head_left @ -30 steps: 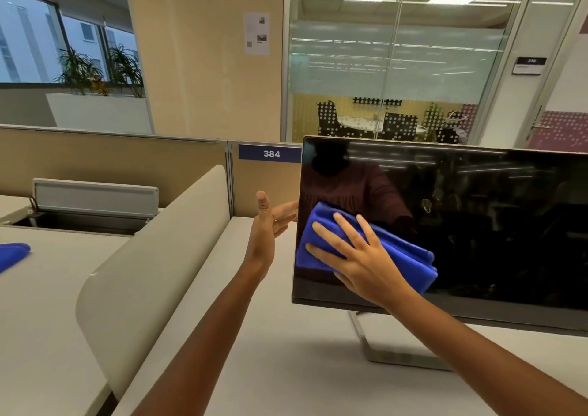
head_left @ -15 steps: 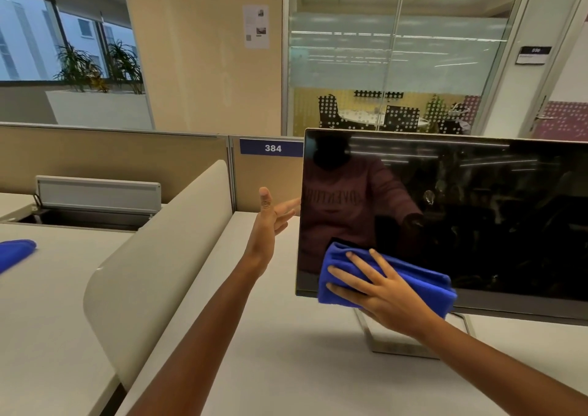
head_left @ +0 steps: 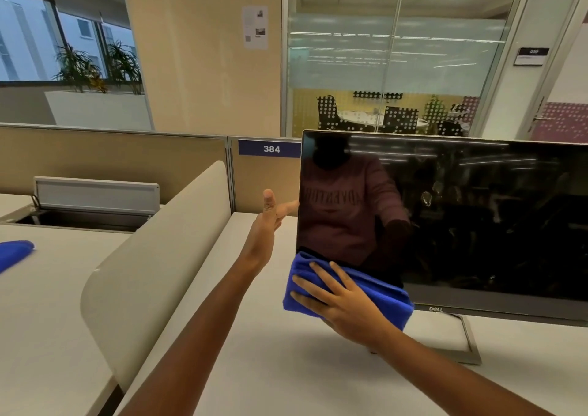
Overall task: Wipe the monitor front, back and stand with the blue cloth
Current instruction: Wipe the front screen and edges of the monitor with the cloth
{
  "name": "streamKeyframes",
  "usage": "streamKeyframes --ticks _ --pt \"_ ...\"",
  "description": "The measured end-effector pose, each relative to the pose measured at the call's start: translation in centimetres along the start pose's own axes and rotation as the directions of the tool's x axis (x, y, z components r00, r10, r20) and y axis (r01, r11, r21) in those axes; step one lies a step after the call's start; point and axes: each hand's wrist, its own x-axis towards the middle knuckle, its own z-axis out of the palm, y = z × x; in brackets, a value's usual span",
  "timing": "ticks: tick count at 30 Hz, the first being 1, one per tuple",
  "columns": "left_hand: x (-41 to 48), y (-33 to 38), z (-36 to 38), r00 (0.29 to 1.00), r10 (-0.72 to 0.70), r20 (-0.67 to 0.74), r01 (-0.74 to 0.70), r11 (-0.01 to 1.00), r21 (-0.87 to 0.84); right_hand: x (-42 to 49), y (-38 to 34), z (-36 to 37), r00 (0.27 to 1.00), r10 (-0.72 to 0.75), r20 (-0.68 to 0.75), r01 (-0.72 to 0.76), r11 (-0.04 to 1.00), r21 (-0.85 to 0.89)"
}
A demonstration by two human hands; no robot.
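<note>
Two bare hands work at the monitor (head_left: 445,218), which stands on a pale desk (head_left: 286,377) and runs off the right edge of view, so its right side is cut off. The right hand (head_left: 343,304) lies flat with fingers spread, pressing a folded blue cloth (head_left: 385,298) against the monitor's lower left corner; the cloth covers that corner and part of the bottom bezel. The left hand (head_left: 267,224) is at the monitor's left edge, thumb up and palm open. Its fingertips pass behind the panel, so I cannot tell whether they touch the back. The screen is dark and mirrors a person in a reddish top with reversed lettering, too dim to read fully; a few smudges show near the middle. Of the stand (head_left: 471,348), only a grey frame foot is visible on the desk, partly behind the right wrist. A curved divider (head_left: 152,269) separates this desk from the one on the left, where a second blue cloth (head_left: 14,253) is cut off at the left edge. A "384" label (head_left: 271,149) sits on the far partition.
</note>
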Motion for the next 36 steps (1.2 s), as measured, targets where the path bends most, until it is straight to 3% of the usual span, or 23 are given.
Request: streamKeyframes --ticks 3,6,10,15,17,19,21,24,27,30,32,34,36 --pt "0.2 0.0 0.0 0.999 0.025 -0.021 -0.025 1.000 0.010 -2.6 2.1 -0.1 0.997 -0.067 -0.035 0.065 0.997 -0.035" --pt "0.7 -0.2 0.4 0.993 0.068 -0.097 -0.062 0.996 0.061 -3.4 5.2 -1.0 0.995 -0.003 -0.102 -0.002 0.999 -0.051" --pt "1.0 0.0 1.0 0.986 0.082 -0.147 -0.069 0.994 0.091 -0.2 9.1 -3.3 0.947 0.227 -0.226 -0.235 0.972 -0.009" --pt "1.2 -0.7 0.9 0.987 0.075 -0.140 -0.063 0.994 0.086 4.8 9.3 -5.1 0.789 0.544 -0.285 -0.512 0.839 0.183" --pt "1.1 -0.8 1.1 0.989 0.073 -0.132 -0.064 0.996 0.069 5.3 7.2 -4.3 0.812 0.519 -0.268 -0.475 0.853 0.217" --pt "0.8 -0.6 1.3 0.991 0.068 -0.116 -0.061 0.996 0.059 4.3 5.3 -2.9 0.903 0.366 -0.224 -0.334 0.927 0.169" --pt "0.7 -0.5 1.6 0.990 0.096 -0.104 -0.085 0.991 0.104 2.5 4.7 -1.9 0.947 0.264 -0.182 -0.243 0.961 0.128" --pt "1.3 -0.3 1.8 0.978 0.172 -0.115 -0.150 0.972 0.179 0.6 6.4 -2.3 0.921 0.339 -0.191 -0.319 0.939 0.127" --pt "1.9 0.0 2.3 0.963 0.246 -0.110 -0.209 0.940 0.271 0.7 9.4 -3.9 0.807 0.536 -0.247 -0.510 0.844 0.166" --pt "2.4 0.9 3.1 0.937 0.328 -0.122 -0.257 0.882 0.394 3.2 12.1 -5.5 0.627 0.719 -0.299 -0.667 0.694 0.269" --pt "2.7 1.5 3.5 0.900 0.418 -0.126 -0.294 0.794 0.532 5.5 12.6 -6.2 0.562 0.768 -0.308 -0.701 0.639 0.316" --pt "3.5 2.0 3.7 0.850 0.517 -0.100 -0.325 0.665 0.672 7.5 12.0 -6.4 0.582 0.753 -0.308 -0.681 0.658 0.323" --pt "4.5 2.7 3.7 0.821 0.567 -0.068 -0.321 0.557 0.766 8.4 11.0 -6.2 0.652 0.694 -0.307 -0.625 0.720 0.301"
